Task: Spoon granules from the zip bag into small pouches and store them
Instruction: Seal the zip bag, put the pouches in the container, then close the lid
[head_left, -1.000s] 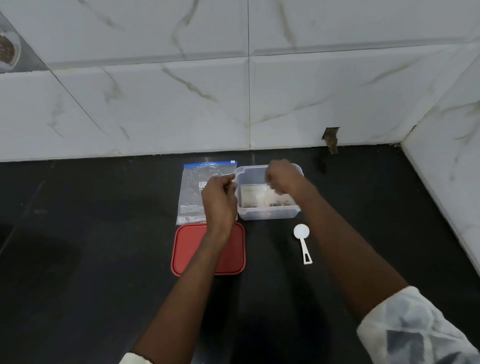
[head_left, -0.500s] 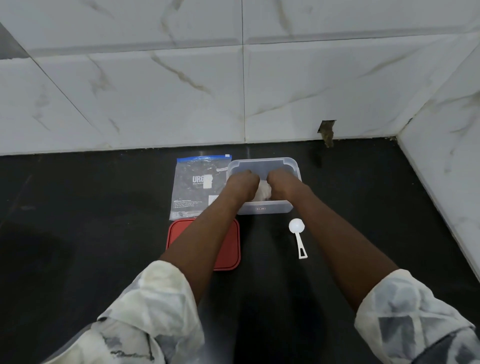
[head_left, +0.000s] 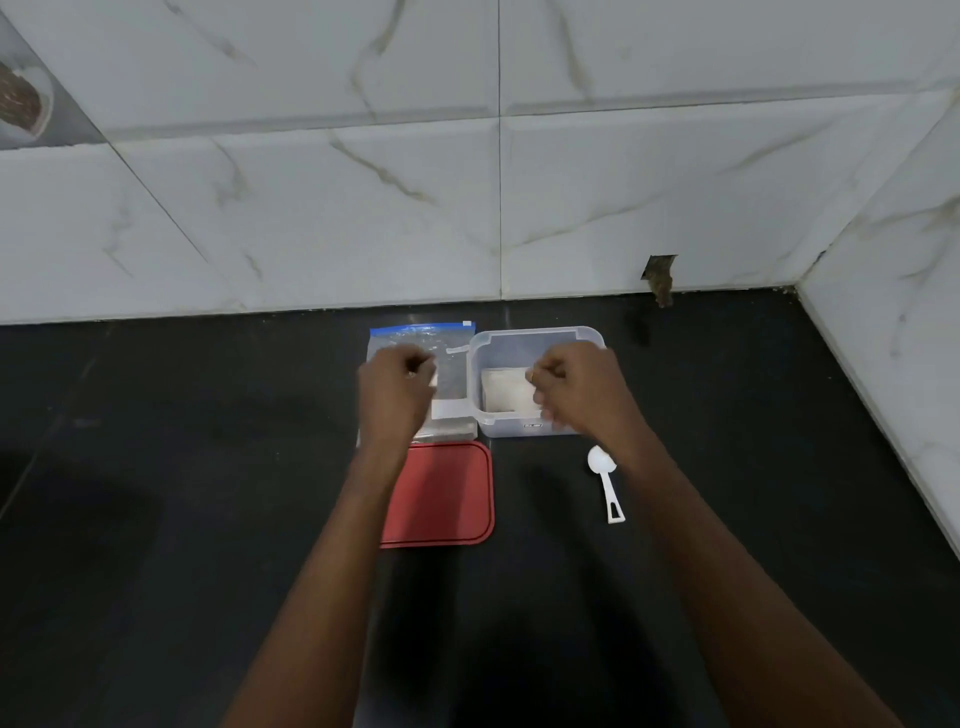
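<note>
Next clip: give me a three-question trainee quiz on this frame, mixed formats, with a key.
1. True or false: the red lid sits on the clear container.
2. The white scoop lies: A) in the container, B) on the black counter, C) in the zip bag.
3. Which hand is over the zip bag?
Key: 1 false, it lies on the counter; 2 B; 3 the left hand.
</note>
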